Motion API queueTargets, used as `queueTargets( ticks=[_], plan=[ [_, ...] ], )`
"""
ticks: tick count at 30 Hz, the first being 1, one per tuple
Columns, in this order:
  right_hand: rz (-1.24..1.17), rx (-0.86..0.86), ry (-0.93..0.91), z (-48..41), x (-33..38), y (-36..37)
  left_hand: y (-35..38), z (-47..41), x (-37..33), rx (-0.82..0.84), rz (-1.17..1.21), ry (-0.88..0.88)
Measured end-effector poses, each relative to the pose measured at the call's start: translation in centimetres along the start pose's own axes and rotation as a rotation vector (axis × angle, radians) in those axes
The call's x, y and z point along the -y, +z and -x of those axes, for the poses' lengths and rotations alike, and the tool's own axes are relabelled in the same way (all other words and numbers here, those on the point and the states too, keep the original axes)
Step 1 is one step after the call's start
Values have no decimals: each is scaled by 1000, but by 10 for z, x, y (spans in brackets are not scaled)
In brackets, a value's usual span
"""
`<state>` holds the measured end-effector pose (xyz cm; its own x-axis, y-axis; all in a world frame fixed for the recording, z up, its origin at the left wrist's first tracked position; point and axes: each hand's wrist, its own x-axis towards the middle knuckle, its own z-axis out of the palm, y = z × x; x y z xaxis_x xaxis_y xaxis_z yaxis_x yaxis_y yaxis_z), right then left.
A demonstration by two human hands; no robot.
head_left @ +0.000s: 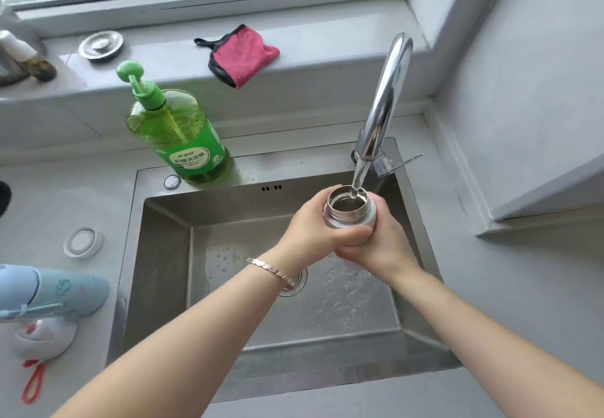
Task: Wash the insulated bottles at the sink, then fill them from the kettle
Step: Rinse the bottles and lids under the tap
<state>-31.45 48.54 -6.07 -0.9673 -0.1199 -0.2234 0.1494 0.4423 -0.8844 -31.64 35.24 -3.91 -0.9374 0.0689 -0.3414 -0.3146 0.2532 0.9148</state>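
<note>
An open steel-mouthed insulated bottle (349,210) stands upright over the sink (170,254), under the curved chrome tap (387,97). A stream of water runs from the spout into the bottle's mouth. My left hand (313,224) grips the bottle from the left, and my right hand (384,241) wraps it from the right and below. A light blue bottle (55,290) lies on its side on the counter at the far left. A white lid with a red strap (44,340) rests just in front of the blue bottle.
A green dish-soap pump bottle (176,129) stands behind the sink's left rim. A round white lid (83,242) lies on the left counter. On the windowsill sit a pink cloth (243,54) and a metal drain cover (100,45). A wall corner juts in at right.
</note>
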Motion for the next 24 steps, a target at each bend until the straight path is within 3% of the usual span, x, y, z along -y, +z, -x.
queueTargets(
  ticks=[5, 9, 16, 19, 24],
  plan=[
    [-324, 15, 307, -26, -3, 6, -36, 26, 26, -173, 23, -188],
    [-657, 247, 631, -34, -3, 14, -63, 52, 51, -292, 23, -291],
    [-1333, 393, 950, -47, 9, 33, -79, 83, 70, -367, 89, -373],
    [-1554, 330, 970, -48, 6, 30, -81, 85, 71, -369, 88, -372],
    [-1459, 191, 914, -44, 2, 18, -78, 82, 66, -350, 84, -372]
  ],
)
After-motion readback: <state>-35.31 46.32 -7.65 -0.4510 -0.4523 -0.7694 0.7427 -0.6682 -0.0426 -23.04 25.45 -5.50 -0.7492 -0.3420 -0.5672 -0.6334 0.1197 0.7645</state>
